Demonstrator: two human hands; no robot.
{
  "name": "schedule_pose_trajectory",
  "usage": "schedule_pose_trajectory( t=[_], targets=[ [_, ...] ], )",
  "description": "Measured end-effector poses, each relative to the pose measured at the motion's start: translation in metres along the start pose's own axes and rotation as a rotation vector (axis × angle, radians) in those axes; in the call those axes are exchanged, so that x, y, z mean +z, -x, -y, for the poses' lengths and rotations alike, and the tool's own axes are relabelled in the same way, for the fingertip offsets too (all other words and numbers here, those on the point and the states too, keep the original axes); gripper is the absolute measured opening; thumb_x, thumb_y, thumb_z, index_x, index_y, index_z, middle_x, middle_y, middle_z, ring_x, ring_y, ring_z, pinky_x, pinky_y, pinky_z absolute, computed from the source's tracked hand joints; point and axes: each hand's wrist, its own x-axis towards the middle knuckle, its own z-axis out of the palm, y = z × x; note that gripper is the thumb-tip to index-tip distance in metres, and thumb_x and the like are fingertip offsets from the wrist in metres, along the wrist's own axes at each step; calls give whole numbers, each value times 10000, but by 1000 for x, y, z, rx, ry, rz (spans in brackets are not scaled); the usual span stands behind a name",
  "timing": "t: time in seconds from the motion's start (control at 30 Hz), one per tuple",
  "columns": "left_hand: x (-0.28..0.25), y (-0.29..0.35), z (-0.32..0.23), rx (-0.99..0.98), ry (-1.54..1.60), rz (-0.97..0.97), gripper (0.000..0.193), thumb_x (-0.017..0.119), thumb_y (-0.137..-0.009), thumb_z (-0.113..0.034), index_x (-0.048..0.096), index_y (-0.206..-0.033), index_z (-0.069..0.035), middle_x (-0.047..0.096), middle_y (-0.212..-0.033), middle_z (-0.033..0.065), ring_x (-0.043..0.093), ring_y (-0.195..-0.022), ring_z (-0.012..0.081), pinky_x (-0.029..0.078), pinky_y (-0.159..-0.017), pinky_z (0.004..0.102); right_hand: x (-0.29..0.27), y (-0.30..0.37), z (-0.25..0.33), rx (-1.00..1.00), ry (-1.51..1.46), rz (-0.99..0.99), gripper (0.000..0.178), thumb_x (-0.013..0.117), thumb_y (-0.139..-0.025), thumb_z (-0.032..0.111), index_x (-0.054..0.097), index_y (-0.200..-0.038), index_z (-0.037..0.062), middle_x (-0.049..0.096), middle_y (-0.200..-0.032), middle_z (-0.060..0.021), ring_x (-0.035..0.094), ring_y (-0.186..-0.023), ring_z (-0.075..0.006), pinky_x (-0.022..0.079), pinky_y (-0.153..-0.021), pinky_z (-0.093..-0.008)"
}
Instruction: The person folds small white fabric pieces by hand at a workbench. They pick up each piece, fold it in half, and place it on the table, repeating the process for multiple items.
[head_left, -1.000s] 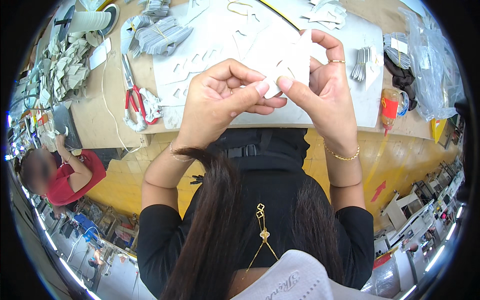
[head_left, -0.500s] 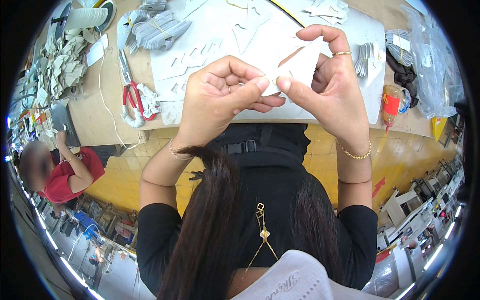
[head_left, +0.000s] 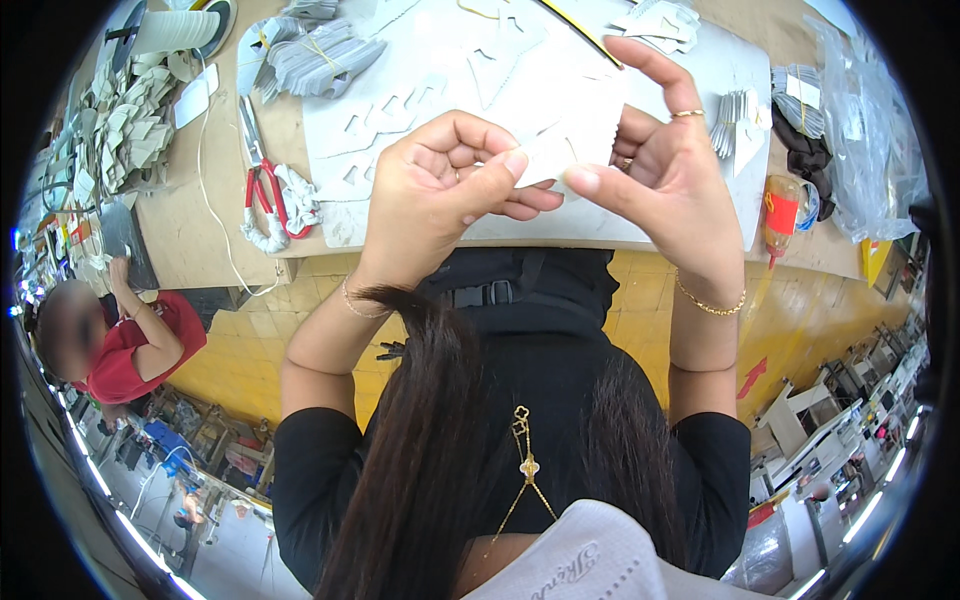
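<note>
Pinching one white piece (head_left: 588, 122), left grip (head_left: 435, 180), one bottle (head_left: 780, 218), one spool (head_left: 175, 32)

Below the grip, a worker (head_left: 545, 370) is wearing a black short-sleeved top (head_left: 560, 410) and a gold clover-pendant necklace (head_left: 528, 468) between lengths of long dark hair (head_left: 420, 450), a thin bracelet (head_left: 352, 304) behind the left hand (head_left: 440, 180), and a thicker chain bracelet (head_left: 712, 310) behind the ringed right hand (head_left: 675, 190).
</note>
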Motion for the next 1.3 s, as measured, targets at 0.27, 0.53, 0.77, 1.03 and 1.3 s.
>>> schedule_pose_trajectory(
  t=[0.27,0.53,0.77,1.03,1.3],
  targets=[
    [-1,-1,5,8,76,-20,103,598,-950,-31,547,-969,57,685,-941,191,737,-871,306,632,-720,340,-11,5,-3,123,-161,-1,689,739,-845,-8,324,-1394,32,652,-933,-65,636,-877,-111,505,-793,-239],
    [1,1,5,-16,62,13,186,610,-954,-54,576,-1067,89,694,-981,177,734,-890,283,620,-737,313,-5,4,-4,90,-129,-33,646,746,-847,0,345,-1354,28,648,-883,-54,630,-820,-96,500,-742,-211],
    [1,2,9,-15,-70,46,164,614,-950,-59,616,-1056,66,708,-923,170,732,-823,257,607,-690,307,-1,6,-1,91,-54,-60,676,744,-828,-20,336,-1365,21,635,-865,-39,599,-795,-77,488,-747,-216],
    [8,11,8,119,-234,33,163,613,-956,-38,601,-1063,84,706,-889,153,726,-791,215,600,-678,296,5,6,-7,5,-54,-26,757,744,-799,-29,299,-1409,20,641,-873,-44,590,-814,-82,471,-777,-219],
    [6,13,9,53,-74,37,181,616,-955,-44,598,-1092,74,703,-907,176,722,-779,239,611,-656,310,8,8,-1,9,-82,-50,764,742,-801,-38,295,-1417,27,673,-949,-103,622,-866,-107,490,-821,-243]
  ],
)
